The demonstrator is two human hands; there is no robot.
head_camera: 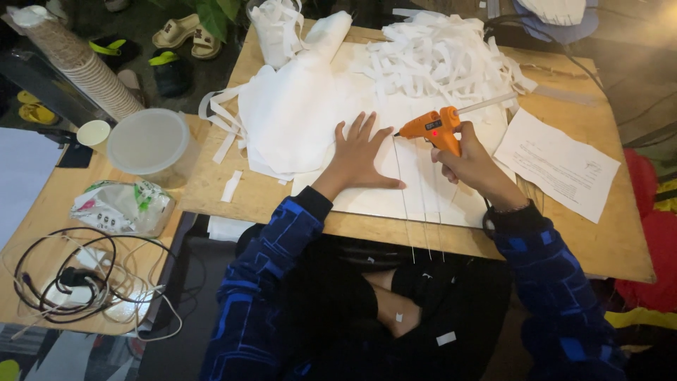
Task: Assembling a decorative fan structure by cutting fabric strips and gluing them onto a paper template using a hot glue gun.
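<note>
Two hands over white sheet, left hand flat (fingers spread), right hand gripping orange glue gun just beside it.

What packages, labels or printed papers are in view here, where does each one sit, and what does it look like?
Crumpled plastic packet: left side table, white with green and red print.
Printed paper sheet: on the wooden board beside the right hand, white rectangle, dark text lines.
Label on the orange glue gun: small, light-coloured.
</note>
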